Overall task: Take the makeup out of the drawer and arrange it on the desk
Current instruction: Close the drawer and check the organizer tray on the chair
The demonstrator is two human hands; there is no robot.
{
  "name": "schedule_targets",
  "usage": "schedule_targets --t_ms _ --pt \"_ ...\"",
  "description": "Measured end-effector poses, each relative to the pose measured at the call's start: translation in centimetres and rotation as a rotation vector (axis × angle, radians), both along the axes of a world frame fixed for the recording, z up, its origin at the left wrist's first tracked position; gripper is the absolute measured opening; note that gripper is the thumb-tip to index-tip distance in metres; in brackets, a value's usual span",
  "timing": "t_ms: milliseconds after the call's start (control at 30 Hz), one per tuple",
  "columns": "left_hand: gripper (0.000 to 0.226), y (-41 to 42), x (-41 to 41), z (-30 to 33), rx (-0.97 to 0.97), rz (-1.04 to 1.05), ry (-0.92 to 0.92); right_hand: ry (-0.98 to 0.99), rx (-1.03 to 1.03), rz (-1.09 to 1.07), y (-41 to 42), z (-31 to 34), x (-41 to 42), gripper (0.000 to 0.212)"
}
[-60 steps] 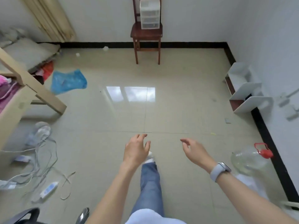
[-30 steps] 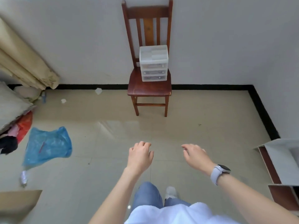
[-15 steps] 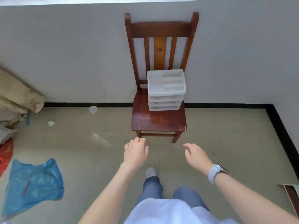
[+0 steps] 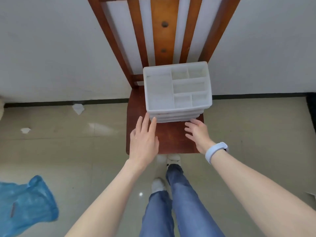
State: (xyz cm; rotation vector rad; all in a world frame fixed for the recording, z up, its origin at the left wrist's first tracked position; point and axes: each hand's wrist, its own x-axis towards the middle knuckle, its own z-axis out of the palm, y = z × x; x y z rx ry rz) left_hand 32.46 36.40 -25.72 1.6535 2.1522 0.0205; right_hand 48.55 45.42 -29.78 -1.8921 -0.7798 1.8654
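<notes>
Barely started: left hand [image 4: 143, 142] and right hand [image 4: 198, 134], both spread and empty, at the organizer [image 4: 177, 89] on the chair [image 4: 169, 137]; drawers look unopened, no makeup out.

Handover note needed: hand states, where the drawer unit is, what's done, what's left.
Left hand: open, fingers straight, fingertips at the lower left front corner of the drawer unit; contact can't be confirmed.
Right hand: open, fingers spread, just short of the unit's lower right front corner, holding nothing.
The white plastic drawer unit sits at the back of the chair seat, against the backrest. Its top tray compartments look empty; the drawers below are shut.
Done: the person stands at the chair, both hands at the unit.
Left: open a drawer, take the makeup out, arrange it on the desk. No makeup or desk is in view.
</notes>
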Motion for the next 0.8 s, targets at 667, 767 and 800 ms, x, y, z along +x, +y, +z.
schedule_targets --t_ms 667,767,800 --pt "0.064 3.7 -1.3 -3.8 -0.042 -0.072 -0.033 0.427 -0.395 -0.494 -2.2 -5.4 0.1 0.036" --pt "0.067 3.6 -1.5 -4.0 -0.048 -0.084 -0.063 0.394 -0.405 -0.498 -4.3 -5.3 1.2 0.033" --pt "0.068 3.6 -1.5 -4.0 -0.045 -0.085 -0.069 0.387 -0.407 -0.499 -4.9 -5.2 1.4 0.032"
